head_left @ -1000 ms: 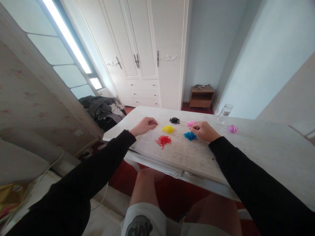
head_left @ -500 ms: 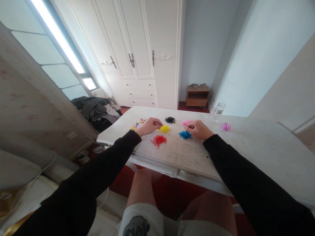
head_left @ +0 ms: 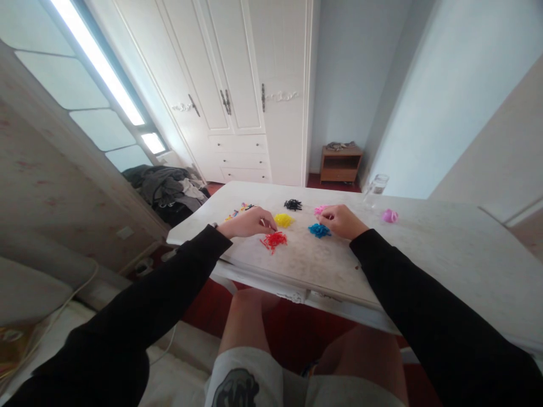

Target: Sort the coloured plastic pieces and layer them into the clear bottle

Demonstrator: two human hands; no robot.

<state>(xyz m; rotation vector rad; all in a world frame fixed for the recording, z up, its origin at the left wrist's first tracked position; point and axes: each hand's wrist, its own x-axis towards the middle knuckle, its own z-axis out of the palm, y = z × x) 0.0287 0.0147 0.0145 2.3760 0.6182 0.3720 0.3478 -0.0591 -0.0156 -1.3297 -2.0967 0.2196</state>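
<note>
Small thin pieces lie sorted by colour in piles on the white table (head_left: 314, 263). My left hand (head_left: 250, 222) has its fingertips pinched at the upper edge of the red pile (head_left: 274, 242), just below the yellow pile (head_left: 283, 220). Whatever those fingers hold is too small to make out. My right hand (head_left: 343, 223) is closed in a pinch beside the blue pile (head_left: 318, 230), and it partly covers the pink pile (head_left: 319, 210). What it grips is hidden. Farther back sits the black pile (head_left: 293, 204). Mixed-colour pieces (head_left: 232, 215) lie beyond my left hand.
A clear glass jar (head_left: 376, 186) and a pink-purple round object (head_left: 389, 216) stand on the table's right part. Behind the table are a white wardrobe (head_left: 237, 121) and a small brown cabinet (head_left: 340, 165). Dark clothes (head_left: 165, 189) are heaped at the left.
My left hand has moved from the yellow pile down towards me to the red pile. My right hand has stayed nearly in place beside the blue and pink piles.
</note>
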